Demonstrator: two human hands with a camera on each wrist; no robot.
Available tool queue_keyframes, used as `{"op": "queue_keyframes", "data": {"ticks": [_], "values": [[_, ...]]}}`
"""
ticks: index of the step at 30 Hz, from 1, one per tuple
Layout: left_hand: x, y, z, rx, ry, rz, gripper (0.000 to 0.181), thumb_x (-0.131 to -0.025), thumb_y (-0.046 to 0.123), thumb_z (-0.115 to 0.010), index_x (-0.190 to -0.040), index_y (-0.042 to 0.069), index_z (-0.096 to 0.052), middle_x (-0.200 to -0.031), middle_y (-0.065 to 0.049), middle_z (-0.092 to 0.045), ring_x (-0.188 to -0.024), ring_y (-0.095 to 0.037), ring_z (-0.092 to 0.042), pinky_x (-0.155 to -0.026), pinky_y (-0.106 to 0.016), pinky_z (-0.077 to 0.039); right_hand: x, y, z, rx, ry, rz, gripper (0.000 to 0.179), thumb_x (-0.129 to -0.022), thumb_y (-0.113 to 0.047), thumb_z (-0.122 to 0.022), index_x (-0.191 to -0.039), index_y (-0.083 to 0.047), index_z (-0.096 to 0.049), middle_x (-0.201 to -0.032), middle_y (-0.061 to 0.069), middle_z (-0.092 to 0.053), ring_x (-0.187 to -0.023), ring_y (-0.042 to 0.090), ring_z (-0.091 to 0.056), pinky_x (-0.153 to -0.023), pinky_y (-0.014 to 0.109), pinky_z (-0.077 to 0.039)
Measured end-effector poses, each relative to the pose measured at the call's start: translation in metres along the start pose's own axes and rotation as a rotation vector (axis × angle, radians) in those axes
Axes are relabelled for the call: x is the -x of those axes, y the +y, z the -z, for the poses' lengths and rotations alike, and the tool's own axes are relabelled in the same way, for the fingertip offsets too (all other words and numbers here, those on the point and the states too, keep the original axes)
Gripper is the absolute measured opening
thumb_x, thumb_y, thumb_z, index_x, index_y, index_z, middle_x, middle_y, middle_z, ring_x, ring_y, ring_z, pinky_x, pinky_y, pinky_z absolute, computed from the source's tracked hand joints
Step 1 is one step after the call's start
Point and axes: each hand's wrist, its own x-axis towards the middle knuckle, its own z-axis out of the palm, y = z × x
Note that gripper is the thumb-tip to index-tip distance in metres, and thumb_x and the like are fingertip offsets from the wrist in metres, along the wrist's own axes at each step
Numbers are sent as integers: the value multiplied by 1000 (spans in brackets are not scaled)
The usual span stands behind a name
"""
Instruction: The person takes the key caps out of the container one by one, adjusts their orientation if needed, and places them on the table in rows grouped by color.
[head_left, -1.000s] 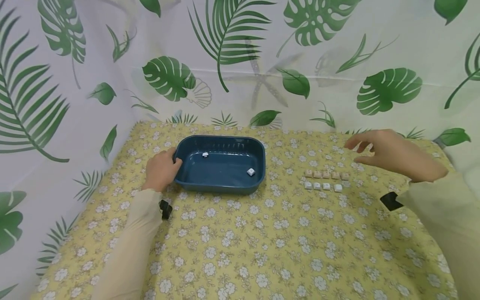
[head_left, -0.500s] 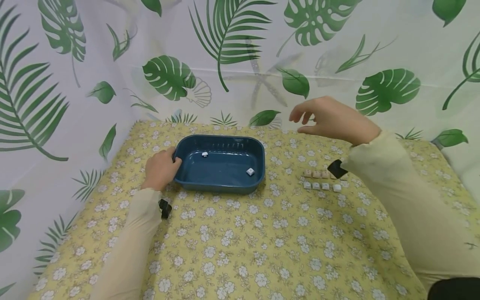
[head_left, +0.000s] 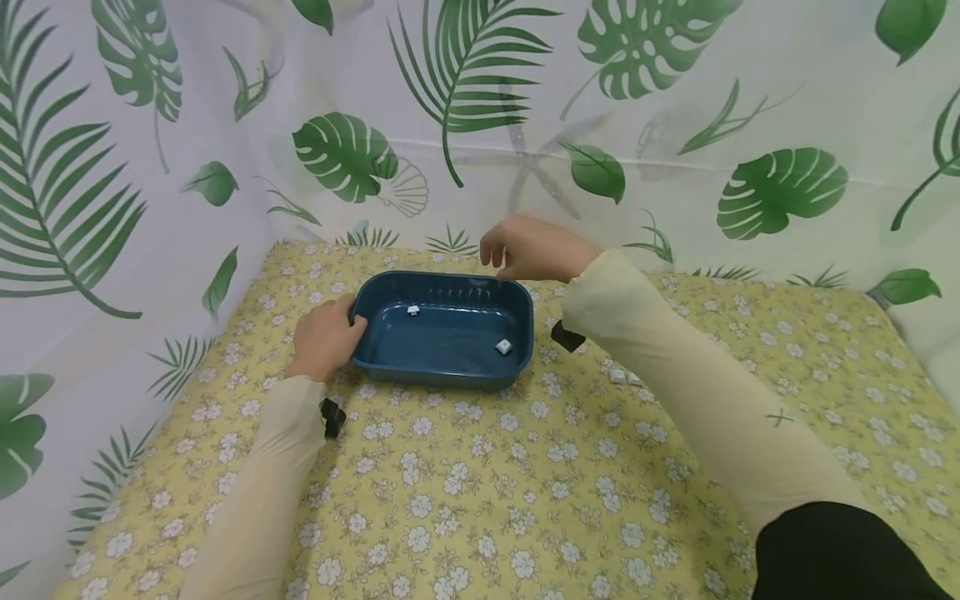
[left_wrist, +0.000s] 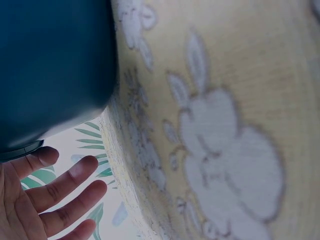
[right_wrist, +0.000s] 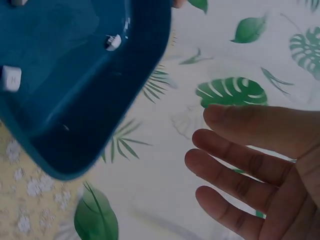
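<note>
My left hand (head_left: 324,339) holds the left end of a dark blue plastic basin (head_left: 442,379), its thumb over the rim. Other fingers (left_wrist: 65,182) of that hand spread loosely in the left wrist view. Inside the basin lie a white keycap (head_left: 412,310) near the back left and a second white keycap (head_left: 503,346) near the front right, a mark on its top. My right hand (head_left: 536,248) hovers above the basin's back right corner. Nothing shows between its loosely bent fingers (right_wrist: 235,175) in the right wrist view, where they stand apart from the basin.
Right of the basin, white keycaps (head_left: 626,377) show beside the right sleeve (head_left: 697,379), which covers the rest of the rows. A yellow flowered cloth (head_left: 450,517) covers the table. A leaf-patterned sheet (head_left: 465,200) rises behind it.
My right hand has travelled left, from above the table right of the keycap rows to the basin's back right corner. Its sleeve now hides most of the keycaps. The left hand has kept its place.
</note>
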Motion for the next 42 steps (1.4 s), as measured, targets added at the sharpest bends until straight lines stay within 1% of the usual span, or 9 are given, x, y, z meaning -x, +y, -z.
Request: {"op": "queue_keyframes", "data": {"ticks": [4, 7, 9, 12, 18, 22, 29, 37, 42], "values": [[-1, -1, -1, -2, 1, 5, 45, -96, 26, -38, -134, 5, -49, -107, -23, -64, -86, -35, -62, -75, -49, -48, -27, -5, -15, 7, -69, -24, 17, -84, -8, -68, -101, -6, -70, -104, 10, -68, -97, 24, -64, -84, 37, -52], [-1, -1, -1, -11, 5, 7, 45, -95, 26, -38, -134, 5, -50, -107, -22, -64, -84, -35, -62, -74, -48, -48, -44, -7, -27, 41, -110, -45, 16, -82, -8, -70, -98, -6, -70, -104, 9, -68, -97, 23, -64, -85, 36, -52], [-1, -1, 0, -11, 6, 7, 46, -95, 25, -38, -134, 5, -50, -106, -22, -64, -83, -35, -62, -73, -48, -48, -54, -8, -35, 55, -139, -59, 16, -83, -8, -70, -99, -6, -70, -105, 9, -67, -98, 23, -63, -86, 36, -52], [0, 0, 0, -8, 6, 6, 46, -95, 25, -38, -134, 5, -50, -104, -22, -64, -81, -34, -62, -71, -47, -48, -70, -10, -47, 82, -171, -49, 18, -84, -9, -68, -102, -6, -69, -106, 8, -66, -98, 22, -62, -86, 34, -51], [0, -1, 1, -6, -5, 13, 45, -96, 25, -38, -135, 5, -49, -108, -23, -63, -88, -36, -62, -76, -50, -48, -96, -23, -66, 86, -176, -16, 18, -85, -7, -66, -103, -7, -68, -106, 5, -66, -94, 18, -61, -85, 32, -51], [-1, -1, 1, -7, -17, 14, 44, -96, 26, -38, -134, 6, -50, -108, -23, -63, -90, -37, -61, -79, -51, -47, -105, -37, -72, 93, -168, -6, 19, -85, -6, -65, -104, -8, -68, -108, 4, -66, -94, 17, -61, -86, 32, -50], [-1, -3, -1, 0, 2, -7, 43, -96, 26, -39, -132, 5, -51, -103, -22, -64, -83, -35, -61, -74, -49, -48, -114, -53, -79, 104, -196, -10, 20, -86, -8, -66, -106, -8, -68, -110, 5, -66, -96, 18, -62, -85, 31, -50], [-1, -2, -2, 3, 13, -9, 43, -96, 25, -39, -131, 5, -52, -102, -22, -65, -82, -34, -62, -74, -49, -49, -118, -53, -89, 145, -230, -60, 27, -87, -7, -64, -114, -11, -66, -118, 5, -64, -106, 19, -61, -88, 30, -50], [-1, -4, -1, -4, -3, 4, 45, -96, 26, -38, -134, 5, -50, -108, -22, -64, -86, -35, -62, -76, -49, -49, -121, -52, -92, 134, -225, -65, 26, -87, -5, -64, -113, -9, -66, -117, 6, -64, -104, 19, -61, -87, 31, -51]]}}
